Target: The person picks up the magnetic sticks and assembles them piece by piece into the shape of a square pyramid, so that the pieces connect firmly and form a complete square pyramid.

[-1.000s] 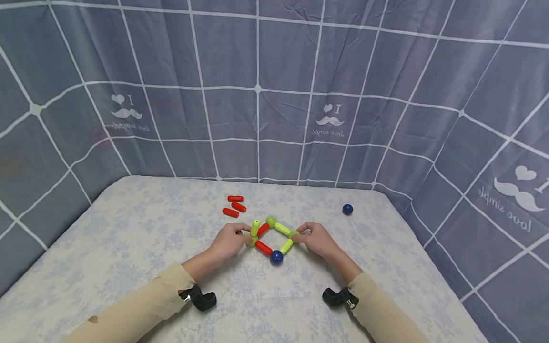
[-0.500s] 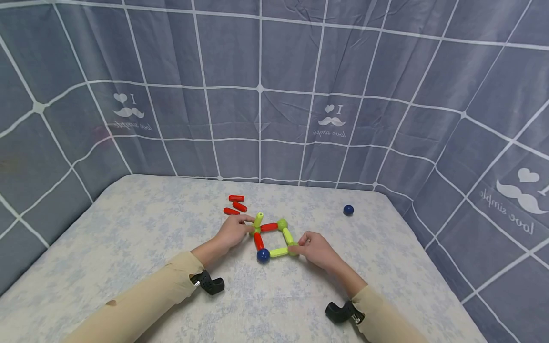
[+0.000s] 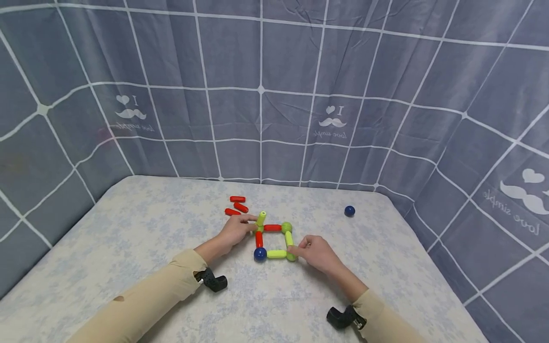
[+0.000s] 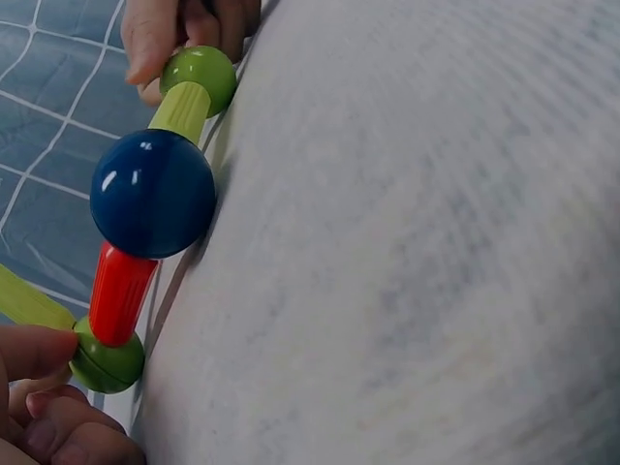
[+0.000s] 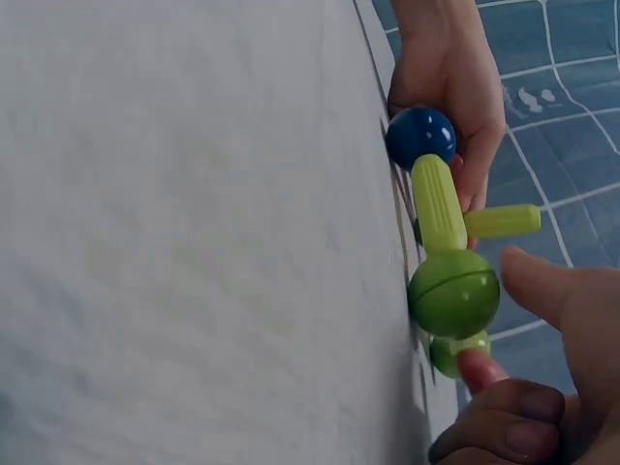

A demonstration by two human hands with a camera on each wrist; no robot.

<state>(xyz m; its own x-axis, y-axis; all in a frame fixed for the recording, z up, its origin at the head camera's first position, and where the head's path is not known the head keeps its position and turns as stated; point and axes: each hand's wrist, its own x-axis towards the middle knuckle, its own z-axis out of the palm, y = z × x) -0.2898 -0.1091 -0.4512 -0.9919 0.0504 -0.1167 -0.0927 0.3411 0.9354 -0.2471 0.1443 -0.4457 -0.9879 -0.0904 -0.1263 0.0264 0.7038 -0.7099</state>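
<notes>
Magnetic rods and balls form a square on the table. My left hand (image 3: 233,233) pinches the back-left green ball (image 4: 108,360), from which a yellow-green rod (image 3: 261,218) stands up. Two red rods, one of them the left-side rod (image 3: 259,239), run from that ball to a blue ball (image 3: 260,254) in front and a green ball (image 3: 286,227) behind. Yellow-green rods, including the front rod (image 3: 276,254), make the other two sides. At the front-right green ball (image 5: 453,294), my right hand (image 3: 318,253) has its thumb and index finger spread, with the thumb apart from the ball.
Several loose red rods (image 3: 238,199) lie behind my left hand. A separate blue ball (image 3: 349,211) sits toward the back right. The patterned tablecloth (image 3: 274,300) reaches back to a grey-blue checked curtain (image 3: 283,157).
The frame of rods and balls has turned from a diamond to a square facing me. Its blue ball swung left, while my right hand came nearer and my left hand moved slightly back and right.
</notes>
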